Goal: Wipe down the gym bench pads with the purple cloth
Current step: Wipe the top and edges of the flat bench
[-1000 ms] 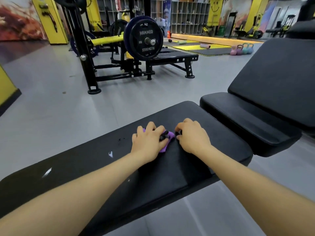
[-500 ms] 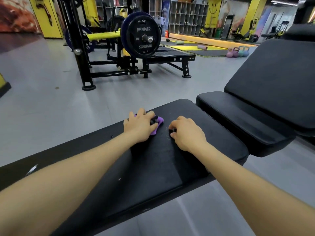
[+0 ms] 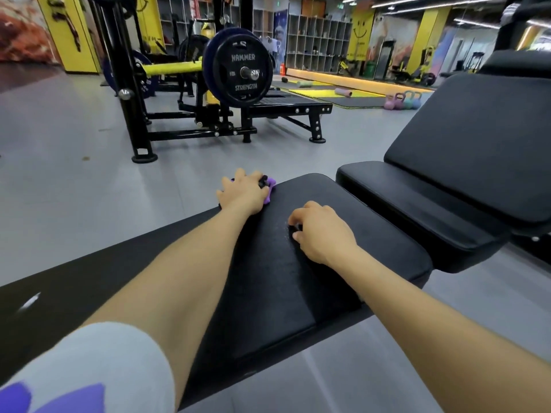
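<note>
While the person is leaning over the flat bench pad [image 3: 268, 278], the wiping job is looking like it is only partly done, as far as one can tell. Starting at the lower left of the frame, a white sleeve [image 3: 98, 368] is showing on the left arm, and that arm is reaching up toward the middle of the frame. The left hand [image 3: 243, 193] is pressing down on the purple cloth [image 3: 269, 186] at the far edge of the flat pad, just above the middle of the frame. Its fingers are spreading and bending over the cloth, so most of the cloth is hiding under the hand and only a small purple bit is peeking out on the right side of it. Something small and dark is sitting by the fingers, and it is too small to name. A little to the right and lower, the right hand [image 3: 322, 231] is resting on the same pad with its fingers curling under, and it is not clear if it is holding anything. No wet marks are showing on the pad, so how much is clean already is hard to say. Farther right, the short seat pad [image 3: 417, 204] and the tall tilted back pad [image 3: 477, 138] are waiting with no cloth on them, so they are probably still needing a wipe.
</note>
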`<state>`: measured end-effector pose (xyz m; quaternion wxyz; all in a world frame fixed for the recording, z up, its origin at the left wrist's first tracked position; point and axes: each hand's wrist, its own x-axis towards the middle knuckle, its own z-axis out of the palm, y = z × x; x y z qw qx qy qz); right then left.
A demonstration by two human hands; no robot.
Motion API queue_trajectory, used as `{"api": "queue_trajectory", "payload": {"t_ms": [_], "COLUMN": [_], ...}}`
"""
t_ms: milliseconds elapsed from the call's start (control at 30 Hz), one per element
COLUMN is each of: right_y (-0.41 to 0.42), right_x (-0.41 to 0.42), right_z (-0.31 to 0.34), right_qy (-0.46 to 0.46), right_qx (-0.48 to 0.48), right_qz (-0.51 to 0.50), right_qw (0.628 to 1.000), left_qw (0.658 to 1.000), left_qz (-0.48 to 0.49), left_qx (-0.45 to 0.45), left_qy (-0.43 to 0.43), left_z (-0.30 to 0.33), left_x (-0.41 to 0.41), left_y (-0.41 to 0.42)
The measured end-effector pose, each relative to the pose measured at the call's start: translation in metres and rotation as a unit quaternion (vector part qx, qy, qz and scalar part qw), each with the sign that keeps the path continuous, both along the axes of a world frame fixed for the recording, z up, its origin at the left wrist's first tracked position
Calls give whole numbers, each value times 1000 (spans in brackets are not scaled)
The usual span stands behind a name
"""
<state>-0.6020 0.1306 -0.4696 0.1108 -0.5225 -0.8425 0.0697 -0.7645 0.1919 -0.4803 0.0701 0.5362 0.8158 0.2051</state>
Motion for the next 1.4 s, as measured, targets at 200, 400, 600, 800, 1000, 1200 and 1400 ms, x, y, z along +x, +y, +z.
{"api": "queue_trajectory", "payload": {"t_ms": [200, 400, 600, 800, 1000, 1200, 1400], "right_y": [-4, -3, 0, -6, -3, -5, -20], "right_x": [-1, 0, 0, 0, -1, -2, -2], "right_z": [2, -2, -1, 1, 1, 1, 11], "right_qy": [-19, -19, -6, -26, -30, -22, -45], "right_qx": [18, 30, 16, 27, 28, 23, 0], "right_qz": [-7, 0, 2, -1, -6, -10, -4], "right_qw": [1000, 999, 1000, 999, 999, 999, 999], "left_qw": [996, 998, 999, 997, 998, 996, 989], "left_qz": [-54, 6, 34, -22, 26, 35, -81], "left_qx": [-60, -17, -11, -48, -31, -16, 5], "left_qy": [43, 56, 31, 63, 52, 75, 127], "left_z": [-5, -9, -10, -16, -11, -13, -19], "left_x": [-18, -22, -25, -28, -39, -37, 3], "left_y": [-79, -55, -32, -104, -56, -53, -148]}}
